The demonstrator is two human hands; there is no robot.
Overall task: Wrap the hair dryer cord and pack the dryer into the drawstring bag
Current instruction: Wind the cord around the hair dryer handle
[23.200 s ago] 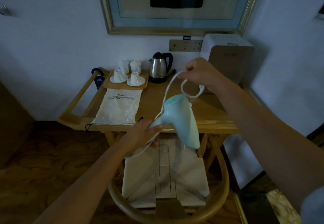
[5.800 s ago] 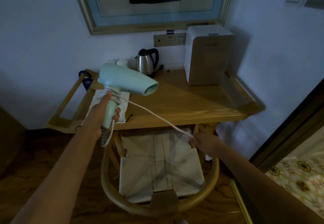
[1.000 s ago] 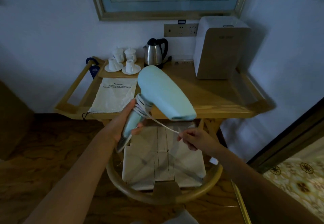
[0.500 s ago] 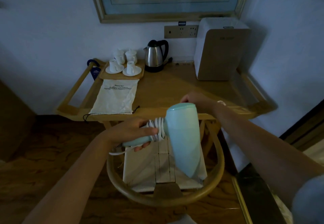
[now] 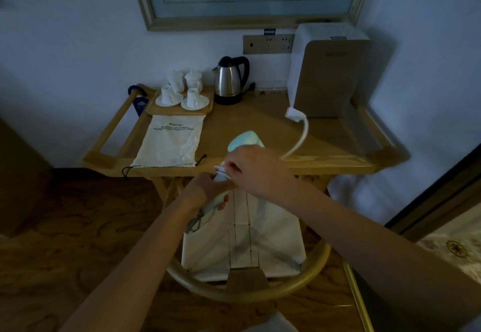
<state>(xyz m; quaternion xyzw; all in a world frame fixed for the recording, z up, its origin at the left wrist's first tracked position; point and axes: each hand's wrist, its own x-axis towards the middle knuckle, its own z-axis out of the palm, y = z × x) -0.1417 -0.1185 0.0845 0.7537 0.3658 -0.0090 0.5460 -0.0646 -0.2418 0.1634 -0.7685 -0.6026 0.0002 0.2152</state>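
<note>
Notably, head view only:
Dryer position: pale green hair dryer (image 5: 246,141) held in the air over the near edge of the wooden table (image 5: 335,147), above the chair (image 5: 244,251); barrel pointed away, mostly hidden behind the right hand.
Left hand (image 5: 205,188): curled round the dryer's handle, gripping it low on the shaft.
Right hand (image 5: 253,169): fingers pinched on the white cord (image 5: 299,141) at the coils around the top of the handle; exact finger placement blurred.
Cord state: several turns already bunched on the handle; short free tail arched up and right, ending in the white plug (image 5: 295,114), caught in mid-air, motion-blurred.
Bag position: cream drawstring bag (image 5: 171,141) flat on the table's left side, mouth toward the near edge, dark drawstring (image 5: 126,171) trailing over it; apart from both hands.
Handling, dryer: judged a rigid plastic shell, light enough for one hand, smooth; best held at the handle.
Handling, cord: judged springy, likely to unwind if let go; plug end to be tucked or pinned under a thumb.
Handling, bag: judged thin, limp cloth; likely needs its mouth spread open with both hands.
Writing: dark printed lines on the bag, seen upside down, not legible.
Other labels: small markings on the white appliance (image 5: 330,71) at the rear right, too small to read.
</note>
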